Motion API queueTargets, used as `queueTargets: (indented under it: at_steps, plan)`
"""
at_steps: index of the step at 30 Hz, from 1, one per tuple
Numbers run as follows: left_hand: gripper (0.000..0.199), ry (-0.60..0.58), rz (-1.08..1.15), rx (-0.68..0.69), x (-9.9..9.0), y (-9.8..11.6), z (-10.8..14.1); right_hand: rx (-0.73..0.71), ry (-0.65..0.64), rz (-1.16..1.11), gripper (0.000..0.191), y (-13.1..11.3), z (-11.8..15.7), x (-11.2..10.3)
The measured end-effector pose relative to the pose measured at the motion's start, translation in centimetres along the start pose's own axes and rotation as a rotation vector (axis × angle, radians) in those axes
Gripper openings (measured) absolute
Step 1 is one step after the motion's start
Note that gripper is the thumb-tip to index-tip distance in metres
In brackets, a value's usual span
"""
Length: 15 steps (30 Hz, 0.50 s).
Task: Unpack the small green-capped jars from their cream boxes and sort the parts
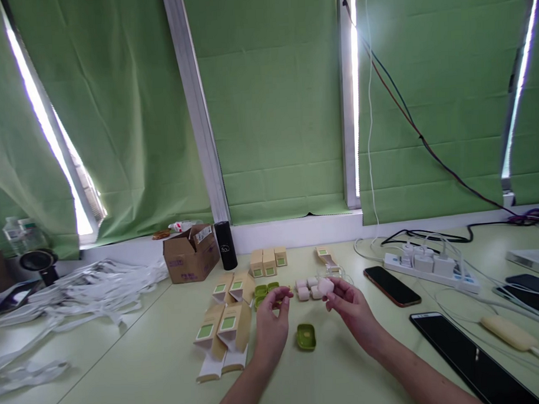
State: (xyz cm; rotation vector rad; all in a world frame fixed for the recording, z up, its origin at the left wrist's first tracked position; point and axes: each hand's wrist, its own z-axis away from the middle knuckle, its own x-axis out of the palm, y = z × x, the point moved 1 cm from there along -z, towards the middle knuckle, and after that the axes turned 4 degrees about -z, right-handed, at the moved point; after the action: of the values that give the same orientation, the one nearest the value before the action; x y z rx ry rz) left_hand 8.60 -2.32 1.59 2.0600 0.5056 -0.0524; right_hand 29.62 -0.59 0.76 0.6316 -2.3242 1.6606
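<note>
My right hand [350, 310] pinches a small whitish rounded cube [325, 286] between thumb and fingers, raised above the table. Facing it, my left hand [274, 322] has thumb and fingertips drawn together; whatever may be between them is too small to make out. Several similar pale cubes [303, 293] stand grouped just behind the right fingertips. On the table between my wrists lies a green square open case or lid [306, 337]. More green cases [261, 291] sit behind my left hand, partly hidden by it.
Opened cardboard boxes with green windows [228, 324] lie left; more small boxes [268, 262] stand behind. A brown carton [187, 258] and black cylinder [225, 246] are farther back. Right are phones [391, 285], a tablet-like device [469, 357] and a cabled power strip [431, 270]. White straps [91, 291] cover the far left.
</note>
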Motion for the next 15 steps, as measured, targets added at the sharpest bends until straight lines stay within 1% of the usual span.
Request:
queueTargets:
  at_steps: [3,5,8,11,15]
  plan:
    - [0.021,0.030,-0.068,0.009,-0.1,0.1,-0.1,-0.201,0.010,0.465,0.034,-0.5,-0.1,-0.5]
    - [0.021,0.039,-0.094,0.015,0.0,0.2,0.0,-0.350,-0.024,0.791,0.028,-0.5,-0.1,-0.9]
    - [0.021,0.041,-0.122,0.021,0.0,0.4,0.1,-0.512,-0.116,1.165,0.034,0.1,-0.2,-1.3]
    - [0.021,0.032,-0.153,0.026,0.1,0.4,0.2,-0.557,-0.155,1.391,0.036,0.9,-0.3,-1.5]
    - [0.021,0.034,-0.185,0.036,0.2,0.5,0.3,-0.550,-0.134,1.499,0.031,1.7,-0.6,-1.6]
